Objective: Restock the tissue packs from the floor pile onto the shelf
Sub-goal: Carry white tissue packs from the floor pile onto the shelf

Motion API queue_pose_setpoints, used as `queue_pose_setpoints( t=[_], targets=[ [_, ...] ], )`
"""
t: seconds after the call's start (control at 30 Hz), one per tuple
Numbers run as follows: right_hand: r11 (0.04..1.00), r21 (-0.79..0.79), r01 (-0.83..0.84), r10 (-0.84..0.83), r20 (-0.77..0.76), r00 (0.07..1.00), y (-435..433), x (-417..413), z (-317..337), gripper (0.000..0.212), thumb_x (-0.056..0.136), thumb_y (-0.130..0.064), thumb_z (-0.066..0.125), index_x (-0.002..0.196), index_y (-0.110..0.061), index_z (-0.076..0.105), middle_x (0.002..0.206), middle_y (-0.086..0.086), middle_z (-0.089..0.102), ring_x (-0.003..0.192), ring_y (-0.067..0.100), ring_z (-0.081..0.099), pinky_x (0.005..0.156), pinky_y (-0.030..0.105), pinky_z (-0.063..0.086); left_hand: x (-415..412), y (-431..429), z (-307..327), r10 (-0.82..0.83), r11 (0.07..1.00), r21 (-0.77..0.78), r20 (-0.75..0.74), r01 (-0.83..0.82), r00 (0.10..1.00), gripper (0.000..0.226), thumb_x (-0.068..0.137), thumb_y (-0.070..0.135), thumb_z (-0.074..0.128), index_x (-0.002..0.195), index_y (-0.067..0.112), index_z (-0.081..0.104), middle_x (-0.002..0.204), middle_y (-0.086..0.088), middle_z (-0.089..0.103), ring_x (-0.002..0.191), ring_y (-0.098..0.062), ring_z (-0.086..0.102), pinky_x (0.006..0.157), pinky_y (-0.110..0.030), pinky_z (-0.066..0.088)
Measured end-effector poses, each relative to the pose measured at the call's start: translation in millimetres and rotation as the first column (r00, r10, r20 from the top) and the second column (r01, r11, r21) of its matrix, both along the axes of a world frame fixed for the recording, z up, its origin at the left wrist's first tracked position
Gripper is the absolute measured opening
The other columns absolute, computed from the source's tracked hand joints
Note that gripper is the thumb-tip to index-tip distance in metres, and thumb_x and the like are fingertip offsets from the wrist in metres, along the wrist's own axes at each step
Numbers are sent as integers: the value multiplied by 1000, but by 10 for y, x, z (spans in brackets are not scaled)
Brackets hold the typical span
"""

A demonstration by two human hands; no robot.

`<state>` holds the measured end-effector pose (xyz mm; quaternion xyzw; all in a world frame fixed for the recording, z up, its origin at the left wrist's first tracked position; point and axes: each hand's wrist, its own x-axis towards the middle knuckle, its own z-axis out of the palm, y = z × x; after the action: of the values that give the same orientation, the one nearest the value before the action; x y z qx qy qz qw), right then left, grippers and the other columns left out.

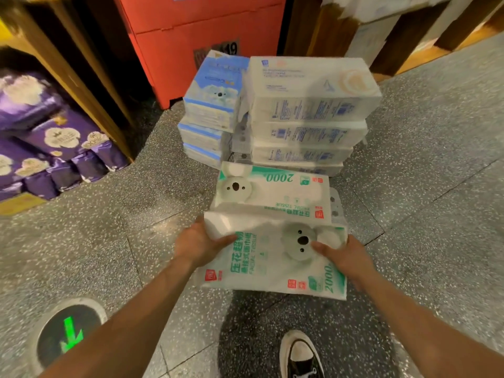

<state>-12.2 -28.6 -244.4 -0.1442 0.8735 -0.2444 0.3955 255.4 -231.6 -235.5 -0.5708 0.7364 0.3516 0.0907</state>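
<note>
Gripping from both ends, the left hand [200, 245] and the right hand [344, 258] are clamped on a soft white-and-green plastic-wrapped tissue pack with a grey koala face printed on it [268, 264]. Each thumb lies across the top of the wrapper, and the other fingers curl out of sight beneath. The pack sits between the two hands, clear of the grey speckled stone floor [131, 222], tilted a little, and right at the near edge of the floor pile. Just behind it lies a second white-and-green koala pack marked 2000 [272, 190], flat and low. Behind that rises a stack of long white packs with blue print on their sides [308, 113], several high. Pressed against that stack's left side is a shorter stack of pale blue-and-white packs [211, 105]. A big red box [201, 36] stands at the back. Off to the left, a dark wooden shelf frame [90, 85] holds rows of purple packs with white flower marks [49, 145] down near floor level. Near the bottom left, a round floor light with a green arrow [69, 334] glows. One black-and-white canvas shoe [300, 356] is planted below the held pack.
</note>
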Motion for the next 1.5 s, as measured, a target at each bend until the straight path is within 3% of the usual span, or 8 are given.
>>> queue_pose_setpoints(
  t=[0.2,0.4,0.57,0.73,1.0,1.17,1.33,1.5],
  targets=[
    [995,-88,-47,36,-121,992,-220,89,1660,53,68,-53,87,105,-24,61,91,1,75,73,18,74,67,41,63,263,-19,1661,88,988,-116,-98,-99,991,80,71,78,65,124,21,46,104,1,70,89,-22,67,75,-30,54],
    [935,-302,-184,150,-130,980,-728,216,3996,36,70,-41,90,98,-31,70,88,-11,77,80,13,75,77,44,62,608,-77,3997,273,937,-172,-184,-305,944,80,71,73,69,126,21,44,104,-3,69,95,-27,66,71,-31,45],
    [850,-443,-287,269,-105,958,-1184,525,5901,55,67,-38,92,113,-29,64,99,-10,74,85,10,72,67,31,58,1112,55,5879,429,836,-197,-346,-512,834,77,69,69,74,128,27,47,107,3,69,91,-17,65,73,-30,49],
    [751,-521,-405,442,-59,895,-1343,983,7300,64,66,-44,92,120,-30,62,106,-5,77,89,16,76,75,47,64,1770,464,7384,538,709,-257,-405,-657,739,77,67,68,75,126,27,46,107,5,65,89,-19,64,72,-29,48],
    [480,-624,-617,712,-135,689,-1508,2421,8526,42,74,-31,87,107,-30,62,104,-5,75,83,11,75,70,39,61,3047,1519,8476,699,374,-340,-507,-863,503,76,65,65,80,127,29,53,117,-2,69,103,-25,66,84,-38,54],
    [285,-655,-699,846,-171,505,-1246,3791,8894,76,57,-51,86,122,-21,62,106,-6,74,88,15,74,70,38,61,4096,2564,8754,772,140,-382,-535,-914,342,81,64,71,78,131,34,51,117,3,70,105,-24,67,86,-40,55],
    [92,-689,-719,941,-177,290,-702,5459,9124,46,70,-32,88,109,-17,68,101,-1,76,83,15,75,62,31,61,5223,3814,9013,822,-70,-403,-542,-912,176,80,67,68,77,132,31,49,119,-2,69,109,-28,65,87,-40,54],
    [-94,-737,-669,963,-239,127,90,7172,9385,80,48,-60,87,106,-8,69,99,5,76,86,22,73,75,43,61,6318,5074,9524,833,-260,-474,-551,-841,53,75,73,62,77,132,26,47,118,-2,69,103,-24,65,77,-30,50]
  ],
)
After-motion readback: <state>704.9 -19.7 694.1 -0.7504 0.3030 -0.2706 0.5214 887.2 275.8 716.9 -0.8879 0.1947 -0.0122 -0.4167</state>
